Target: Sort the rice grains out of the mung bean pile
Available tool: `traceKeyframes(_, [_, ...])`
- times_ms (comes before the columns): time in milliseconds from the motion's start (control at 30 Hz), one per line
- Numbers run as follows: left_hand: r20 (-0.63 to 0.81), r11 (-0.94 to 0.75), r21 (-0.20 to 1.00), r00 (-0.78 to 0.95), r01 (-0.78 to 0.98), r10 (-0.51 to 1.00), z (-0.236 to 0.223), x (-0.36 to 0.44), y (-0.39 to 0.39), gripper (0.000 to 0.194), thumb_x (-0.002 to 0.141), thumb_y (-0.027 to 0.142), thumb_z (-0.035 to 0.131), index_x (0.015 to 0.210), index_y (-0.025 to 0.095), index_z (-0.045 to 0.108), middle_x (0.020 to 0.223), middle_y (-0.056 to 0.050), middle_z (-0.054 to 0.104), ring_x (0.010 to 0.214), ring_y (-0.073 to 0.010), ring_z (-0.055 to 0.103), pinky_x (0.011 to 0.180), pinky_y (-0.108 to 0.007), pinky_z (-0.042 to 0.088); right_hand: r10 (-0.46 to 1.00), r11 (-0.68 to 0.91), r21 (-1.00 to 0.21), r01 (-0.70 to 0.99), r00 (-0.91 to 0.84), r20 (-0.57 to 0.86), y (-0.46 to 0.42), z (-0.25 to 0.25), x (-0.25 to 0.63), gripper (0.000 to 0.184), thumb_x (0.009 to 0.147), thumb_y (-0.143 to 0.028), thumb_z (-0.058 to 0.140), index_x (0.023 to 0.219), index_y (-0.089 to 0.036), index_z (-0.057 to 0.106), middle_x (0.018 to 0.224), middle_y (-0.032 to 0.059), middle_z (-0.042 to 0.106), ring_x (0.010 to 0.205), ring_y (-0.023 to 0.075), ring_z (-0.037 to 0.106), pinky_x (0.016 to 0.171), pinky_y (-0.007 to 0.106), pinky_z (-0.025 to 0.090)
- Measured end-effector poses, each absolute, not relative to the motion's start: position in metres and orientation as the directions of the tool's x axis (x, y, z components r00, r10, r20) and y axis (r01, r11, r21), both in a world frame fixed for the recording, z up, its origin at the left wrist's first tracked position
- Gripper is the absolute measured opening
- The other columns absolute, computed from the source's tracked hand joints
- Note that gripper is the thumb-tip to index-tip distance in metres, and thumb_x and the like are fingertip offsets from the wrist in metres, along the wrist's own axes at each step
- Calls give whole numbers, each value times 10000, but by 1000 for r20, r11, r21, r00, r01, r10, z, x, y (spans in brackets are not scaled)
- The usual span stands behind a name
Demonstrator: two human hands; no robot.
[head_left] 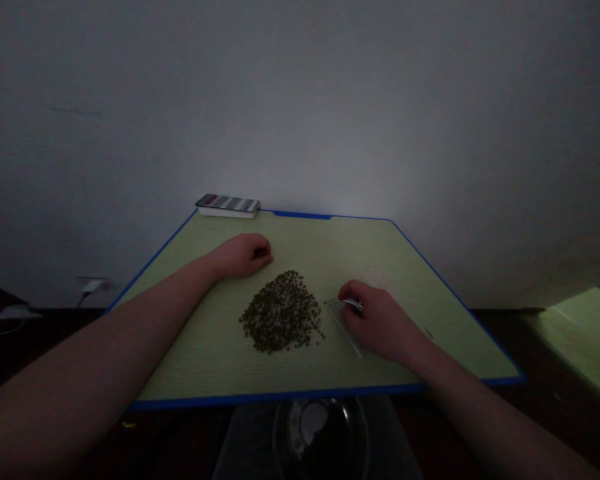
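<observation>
**Many dark seeds [281, 312] in one heap at middle of the green desk [215, 360]**

The left hand [243, 257] rests curled near the far edge. The right hand [377, 320] holds a clear plastic strip [343, 327] beside the heap. On the striped object [227, 205], any writing is too small to read.

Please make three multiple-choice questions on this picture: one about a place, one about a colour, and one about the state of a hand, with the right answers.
1. Where is the pile of small seeds?
A) Between the left hand and the right hand
B) On the phone
C) Under the table

2. What colour is the edge of the table?
A) Red
B) Blue
C) White

3. What is the right hand doing?
A) Holding the phone
B) Pressing the seeds
C) Resting on a clear plastic piece

Answers:
1. A, because the seeds lie on the table with one hand on each side.
2. B, because a blue band runs along the edge.
3. C, because its fingers lie over the clear piece, beside the seeds.
</observation>
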State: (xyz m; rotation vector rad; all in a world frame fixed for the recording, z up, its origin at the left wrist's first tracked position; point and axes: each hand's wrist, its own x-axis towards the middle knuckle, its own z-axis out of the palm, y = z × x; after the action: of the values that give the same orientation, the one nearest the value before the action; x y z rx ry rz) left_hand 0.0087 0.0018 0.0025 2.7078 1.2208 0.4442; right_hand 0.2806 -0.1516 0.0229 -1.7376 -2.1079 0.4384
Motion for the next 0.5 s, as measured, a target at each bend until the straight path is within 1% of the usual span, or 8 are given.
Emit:
traceKeyframes(267, [210,-663,231,630,712,748,3,9,1,257,806,395,476,780,171,601,731,-35,598,645,-137,501,603,-268,359,983,181,-455,872,-169,68,-146,23,285,154,779,-140,504,889,-185,602,749,45,675,672,165,593,599,269,371])
traceKeyframes(500, [219,-665,226,628,712,747,3,9,1,257,801,392,479,773,170,607,722,-33,596,640,-134,496,605,-269,357,978,207,-453,867,-187,88,-141,23,283,163,779,-141,520,909,-183,608,744,41,677,651,156,583,597,263,371])
